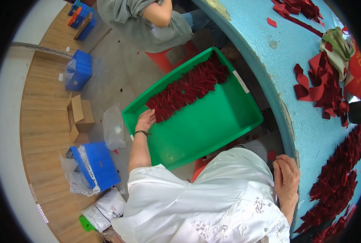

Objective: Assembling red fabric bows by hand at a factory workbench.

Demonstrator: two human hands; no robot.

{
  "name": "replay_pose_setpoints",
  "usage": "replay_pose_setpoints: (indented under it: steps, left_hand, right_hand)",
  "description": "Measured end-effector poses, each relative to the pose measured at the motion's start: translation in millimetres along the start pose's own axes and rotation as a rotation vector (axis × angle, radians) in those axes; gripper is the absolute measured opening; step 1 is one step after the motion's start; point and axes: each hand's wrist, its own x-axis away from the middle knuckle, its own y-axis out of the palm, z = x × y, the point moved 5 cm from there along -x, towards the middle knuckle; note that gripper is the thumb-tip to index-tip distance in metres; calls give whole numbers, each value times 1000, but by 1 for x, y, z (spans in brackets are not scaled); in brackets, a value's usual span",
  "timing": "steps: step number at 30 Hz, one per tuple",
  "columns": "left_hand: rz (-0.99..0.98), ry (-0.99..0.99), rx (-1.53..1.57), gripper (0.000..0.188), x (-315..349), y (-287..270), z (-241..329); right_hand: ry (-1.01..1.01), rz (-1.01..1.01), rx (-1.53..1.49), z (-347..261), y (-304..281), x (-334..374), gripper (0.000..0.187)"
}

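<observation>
A long row of dark red folded ribbon pieces [184, 91] with pointed ends lies along the far side of a green plastic tray [180, 161]. At the row's left end is my left hand [146, 120], its fingertips closed on the last ribbon piece. My right hand [286, 176] rests at the edge of the blue table [265, 75], fingers curled inward. What those fingers hold, if anything, is hidden. Just beside them shows a small red scrap [271, 155]; whether it touches the hand, I cannot tell.
More ribbon rows [336, 178] and loose curled ribbon [322, 83] lie on the table. Another person in a grey top [124, 20] sits beyond the tray, near a red stool [166, 60]. Blue bins [101, 164], a cardboard box [81, 115] and plastic bags [113, 127] stand left.
</observation>
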Motion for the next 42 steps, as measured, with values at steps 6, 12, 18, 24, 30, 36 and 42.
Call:
replay_pose_setpoints:
  steps: [6, 12, 18, 24, 30, 36, 42]
  left_hand:
    - [34, -10, -114, 45, 4, 13, 7]
    - [43, 11, -125, 50, -14, 2, 5]
    - [194, 80, -125, 51, -14, 0, 7]
    - [404, 106, -327, 40, 4, 11, 21]
    - [355, 104, -323, 21, 8, 26, 24]
    - [407, 201, -554, 14, -6, 22, 47]
    - [242, 597, -390, 4, 56, 105, 116]
  right_hand:
    - [26, -12, 10, 2, 3, 3, 7]
    - [18, -13, 25, 1, 4, 3, 8]
    - [40, -11, 28, 2, 4, 6, 7]
    - [42, -2, 42, 5, 3, 11, 8]
    - [58, 53, 39, 11, -5, 19, 9]
    - [70, 118, 25, 18, -15, 30, 9]
    - [15, 152, -35, 22, -21, 39, 6]
